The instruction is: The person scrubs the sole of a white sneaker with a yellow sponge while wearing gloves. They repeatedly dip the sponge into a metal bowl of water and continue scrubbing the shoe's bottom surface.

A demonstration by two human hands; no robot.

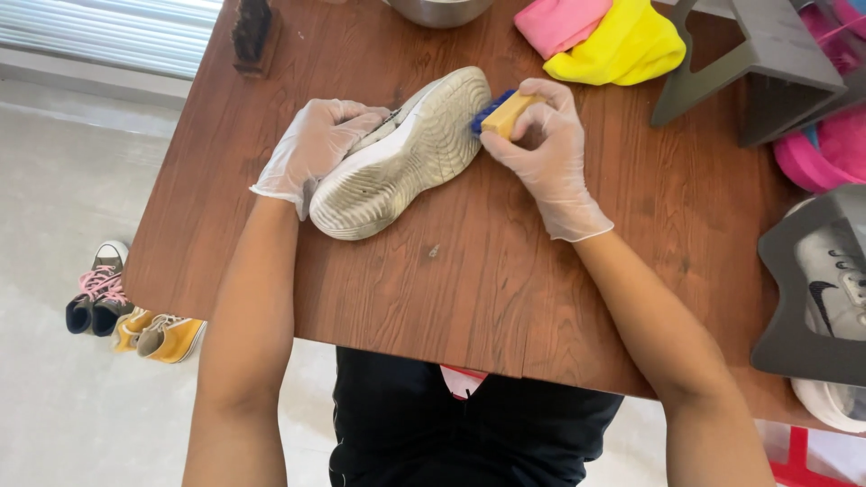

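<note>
A white sneaker lies on its side on the brown wooden table, its dirty grey sole turned toward me. My left hand, in a clear glove, grips the shoe's upper near the heel. My right hand, also gloved, holds a small wooden brush with blue bristles against the toe end of the sole.
Pink and yellow cloths lie at the table's far side beside a metal bowl. A dark brush rests far left. Grey shoe stands and another sneaker stand right. Small shoes sit on the floor left.
</note>
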